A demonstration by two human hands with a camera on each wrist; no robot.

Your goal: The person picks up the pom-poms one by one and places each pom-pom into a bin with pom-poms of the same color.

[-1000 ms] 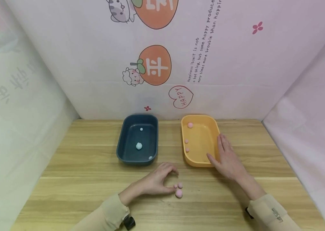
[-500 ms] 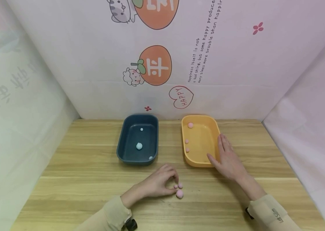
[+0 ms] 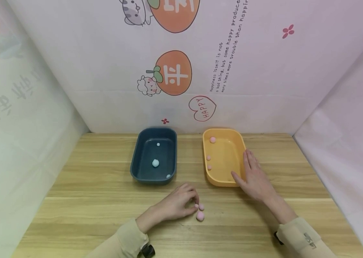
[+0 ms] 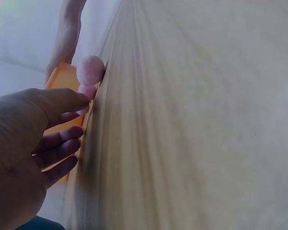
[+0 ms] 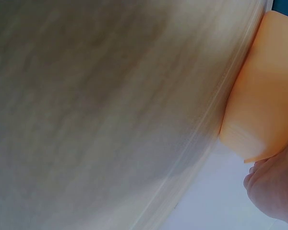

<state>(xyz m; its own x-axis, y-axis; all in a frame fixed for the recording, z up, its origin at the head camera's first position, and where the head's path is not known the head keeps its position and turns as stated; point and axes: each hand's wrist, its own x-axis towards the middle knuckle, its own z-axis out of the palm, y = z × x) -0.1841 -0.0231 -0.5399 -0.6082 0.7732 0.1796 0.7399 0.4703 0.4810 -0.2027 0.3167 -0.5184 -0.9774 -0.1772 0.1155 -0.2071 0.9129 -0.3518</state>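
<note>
My left hand (image 3: 179, 202) pinches the smallest pink ball (image 3: 196, 206) between thumb and forefinger, low over the wooden table. Right beside it lie a slightly bigger pink ball (image 3: 201, 207) and the largest pink ball (image 3: 200, 215). In the left wrist view the large pink ball (image 4: 90, 70) shows past my thumb, whose tip partly hides the balls behind it. My right hand (image 3: 255, 179) rests against the right side of the yellow tray (image 3: 225, 183), fingers straight along the outside and thumb over the near corner. Inside this tray are three pink balls (image 3: 212, 139).
A dark blue tray (image 3: 154, 181) stands left of the yellow one, holding three pale blue balls (image 3: 155, 163). Both trays sit near the back of the wooden table (image 3: 104, 200), close to a printed white cloth (image 3: 249, 111). More cloth hangs at both sides.
My left thumb and forefinger have closed together around the smallest pink ball, which has shifted very slightly. The right hand and both trays have stayed still.
</note>
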